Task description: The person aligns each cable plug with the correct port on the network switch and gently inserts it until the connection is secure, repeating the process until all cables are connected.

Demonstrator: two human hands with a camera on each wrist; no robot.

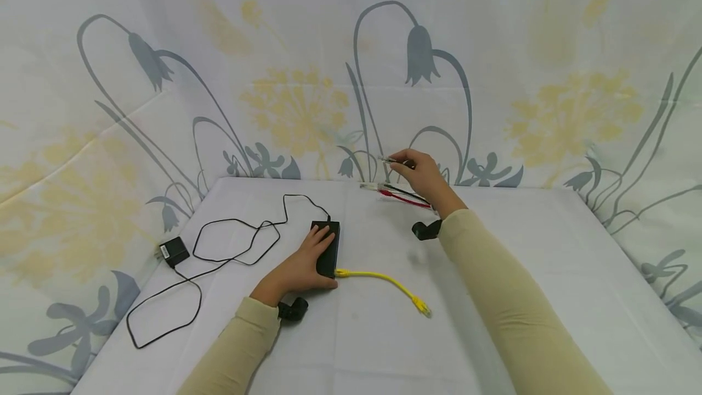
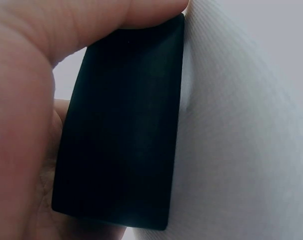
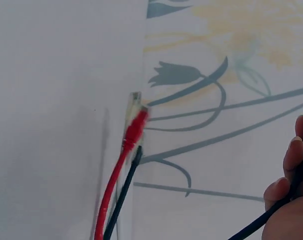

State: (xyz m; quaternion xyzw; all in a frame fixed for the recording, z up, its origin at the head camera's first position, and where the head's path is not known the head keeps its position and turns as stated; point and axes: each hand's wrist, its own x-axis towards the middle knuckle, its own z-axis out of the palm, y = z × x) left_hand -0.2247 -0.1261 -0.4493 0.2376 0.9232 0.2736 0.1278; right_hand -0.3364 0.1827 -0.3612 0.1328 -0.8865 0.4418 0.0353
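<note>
My left hand (image 1: 303, 266) grips a black box (image 1: 329, 253) on the white table, its fingers over the top and the thumb at the near end. A short yellow network cable (image 1: 378, 275) runs from that end to a loose plug. In the left wrist view, a dark face of the box (image 2: 124, 130) shows between thumb and fingers. At the table's far edge, my right hand (image 1: 425, 172) pinches a black network cable (image 3: 261, 222) near its clear plug (image 1: 384, 159). Below the hand, a red cable (image 1: 406, 199) and another black cable (image 3: 122, 195) stretch leftward beside a pale plug (image 1: 368, 186).
A black power adapter (image 1: 174, 252) lies at the table's left edge. Its thin cord (image 1: 200, 288) loops across the left side to the far end of the box. Behind the table hangs a flower-patterned cloth (image 1: 307, 35).
</note>
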